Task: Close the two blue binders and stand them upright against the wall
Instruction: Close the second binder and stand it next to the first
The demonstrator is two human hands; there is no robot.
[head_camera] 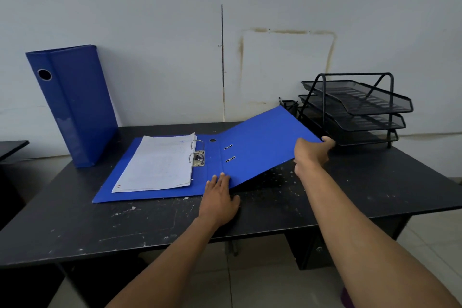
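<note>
One blue binder [75, 105] stands closed and upright against the wall [162, 45] at the back left of the desk. A second blue binder [260, 142] lies open mid-desk, a stack of white papers [157, 165] on its left half beside the metal rings [197, 152]. Its right cover is lifted off the desk at a slant. My right hand [311, 154] grips that cover's outer edge. My left hand [220, 197] lies flat with its fingertips on the binder's near edge by the spine.
The black desk [350, 195] is scuffed with white specks. A black mesh three-tier letter tray [355, 110] stands at the back right, close behind the raised cover, with a small black pen holder [290, 105] beside it. Another dark desk edge [12, 145] is at far left.
</note>
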